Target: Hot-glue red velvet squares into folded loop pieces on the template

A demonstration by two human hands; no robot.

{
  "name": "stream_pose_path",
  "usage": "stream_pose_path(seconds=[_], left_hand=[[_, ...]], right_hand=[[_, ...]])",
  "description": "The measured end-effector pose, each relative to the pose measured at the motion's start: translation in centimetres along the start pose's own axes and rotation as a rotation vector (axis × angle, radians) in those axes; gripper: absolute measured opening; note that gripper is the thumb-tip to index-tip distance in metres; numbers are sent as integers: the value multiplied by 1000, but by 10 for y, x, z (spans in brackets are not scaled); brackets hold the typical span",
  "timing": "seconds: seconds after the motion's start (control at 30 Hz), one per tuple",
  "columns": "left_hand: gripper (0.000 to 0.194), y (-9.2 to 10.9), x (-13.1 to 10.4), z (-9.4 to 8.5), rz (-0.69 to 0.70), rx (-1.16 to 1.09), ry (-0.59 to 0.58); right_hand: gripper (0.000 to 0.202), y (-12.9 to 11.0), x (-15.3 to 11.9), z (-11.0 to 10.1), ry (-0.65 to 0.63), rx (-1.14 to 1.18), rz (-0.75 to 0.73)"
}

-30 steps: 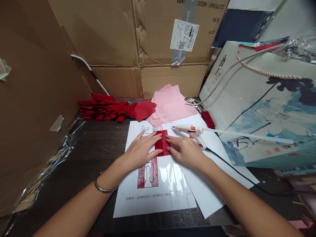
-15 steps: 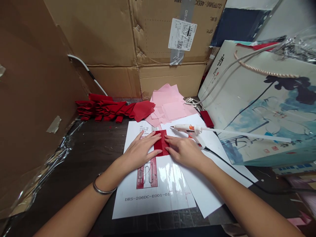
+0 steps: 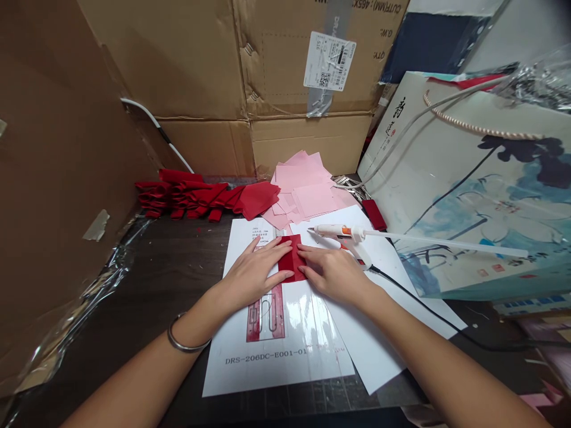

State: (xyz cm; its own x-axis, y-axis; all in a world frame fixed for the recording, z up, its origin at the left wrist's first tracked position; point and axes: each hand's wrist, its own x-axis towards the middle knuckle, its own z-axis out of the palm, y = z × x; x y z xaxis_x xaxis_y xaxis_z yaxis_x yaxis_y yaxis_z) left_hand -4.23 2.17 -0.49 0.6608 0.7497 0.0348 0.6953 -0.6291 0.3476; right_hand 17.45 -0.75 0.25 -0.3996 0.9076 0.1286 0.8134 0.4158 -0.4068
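A small folded piece of red cloth (image 3: 298, 257) lies on a printed white sheet in the middle. My left hand (image 3: 252, 270) rests flat at its left side, fingers stretched out and thumb apart, the tips pressing on the cloth. From the right, my right hand (image 3: 334, 270) touches the cloth's right part with extended fingertips, its thumb near the lower edge. The printed sheet (image 3: 276, 377) shows a red drawing, partly under my left hand. Just beyond my right hand lies a white and orange glue gun (image 3: 345, 232) with a long glue stick in it.
Folded red cloth pieces (image 3: 187, 196) are heaped at the back left, beside pink squares (image 3: 307, 181). Metal clips (image 3: 352, 185) and a small red piece (image 3: 373, 214) lie near a paper bag (image 3: 482, 190). Cardboard (image 3: 200, 59) walls the back; a black cord (image 3: 419, 303) runs right.
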Motion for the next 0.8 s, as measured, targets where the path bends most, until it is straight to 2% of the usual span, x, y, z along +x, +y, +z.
stream_pose_path(seconds=[0.27,0.47,0.63,0.8], left_hand=[[58,-1,0,2,1,-16,15],[62,-4,2,3,-28,-62,30],[62,-1,3,0,-60,-96,39],[61,0,4,-2,-70,-114,29]], right_hand=[[34,2,0,0,18,-27,-13],[32,0,0,0,119,50,-61],[42,-6,9,4,3,109,-252],[44,-12,16,7,-97,-1,-253]])
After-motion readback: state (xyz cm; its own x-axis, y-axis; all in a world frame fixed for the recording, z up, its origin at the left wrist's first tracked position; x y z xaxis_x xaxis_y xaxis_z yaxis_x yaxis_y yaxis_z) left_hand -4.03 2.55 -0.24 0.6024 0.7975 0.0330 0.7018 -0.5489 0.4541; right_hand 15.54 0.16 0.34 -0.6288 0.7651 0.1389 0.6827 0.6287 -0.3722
